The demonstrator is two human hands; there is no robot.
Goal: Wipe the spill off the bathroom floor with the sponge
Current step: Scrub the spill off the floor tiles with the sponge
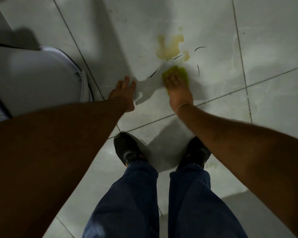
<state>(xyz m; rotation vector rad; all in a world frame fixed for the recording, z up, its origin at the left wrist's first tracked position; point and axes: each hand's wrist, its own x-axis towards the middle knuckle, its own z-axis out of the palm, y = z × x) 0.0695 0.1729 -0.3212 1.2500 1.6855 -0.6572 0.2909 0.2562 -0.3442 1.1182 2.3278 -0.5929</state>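
Right hand [176,86] lies flat with its palm down on the green sponge [176,73], pressing it to the pale tiled floor [265,48]; left hand [123,91] rests open beside it, fingers spread on the tile, holding nothing. Largest nearby is a white ribbed bin [34,79] at the left (its rim curves toward the left hand). Dark blue trousers [124,194] and black shoes [127,150] stand below. Yellowish spill [170,47] lies just beyond the sponge, with thin dark strands [200,47] around it
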